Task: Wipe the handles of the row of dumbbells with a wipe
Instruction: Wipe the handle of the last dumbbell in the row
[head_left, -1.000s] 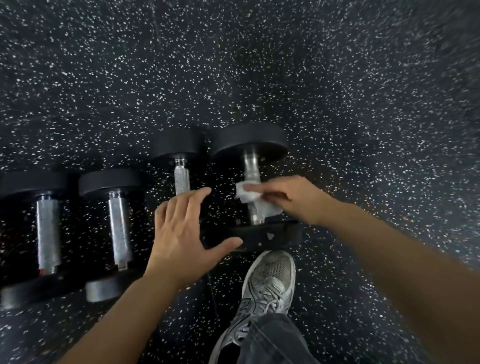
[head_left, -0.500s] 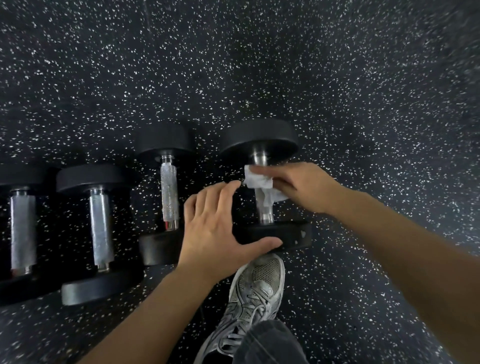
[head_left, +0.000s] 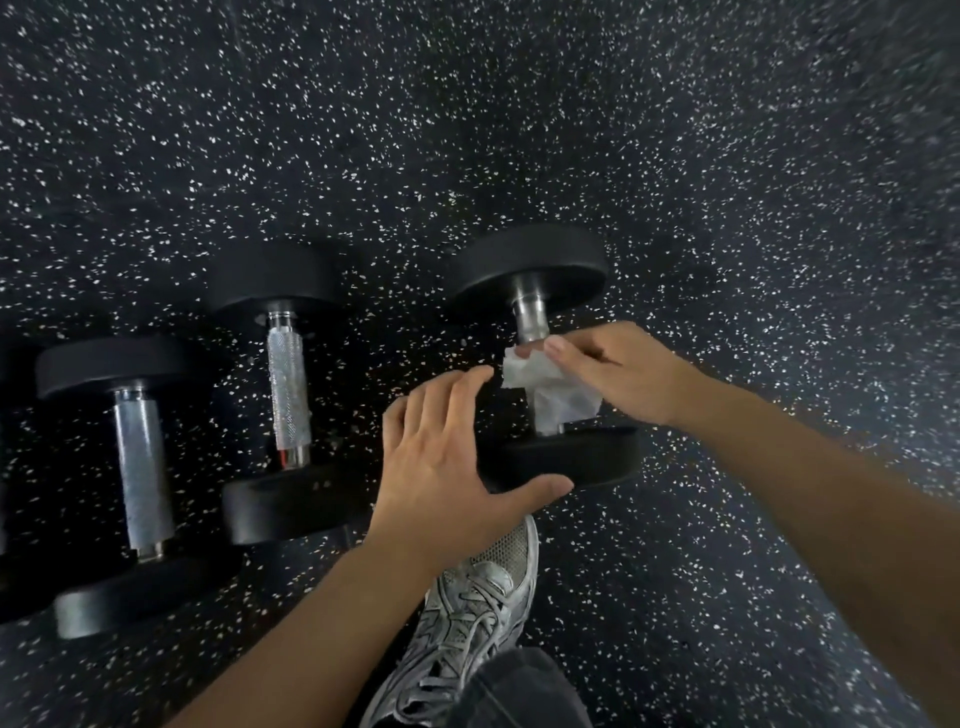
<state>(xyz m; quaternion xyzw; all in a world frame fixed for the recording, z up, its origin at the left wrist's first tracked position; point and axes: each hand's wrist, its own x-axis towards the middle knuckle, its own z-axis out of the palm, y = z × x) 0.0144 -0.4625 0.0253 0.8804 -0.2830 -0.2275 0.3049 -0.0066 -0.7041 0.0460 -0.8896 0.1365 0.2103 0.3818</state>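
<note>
Blk floor (head_left: 675, 156) w/ white specks; white wipe (head_left: 550, 387); grey shoe (head_left: 483, 597).

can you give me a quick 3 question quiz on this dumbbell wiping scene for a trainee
1. True or false: the wipe is wrapped on the handle of the rightmost dumbbell.
2. Which hand holds the wipe? A) the left hand B) the right hand C) both
3. Fill in: the left hand, fingers spread, sits at the near ____ of that dumbbell, with a grey shoe below it on the speckled floor.

Key
1. True
2. B
3. weight (the black end disc)
</note>
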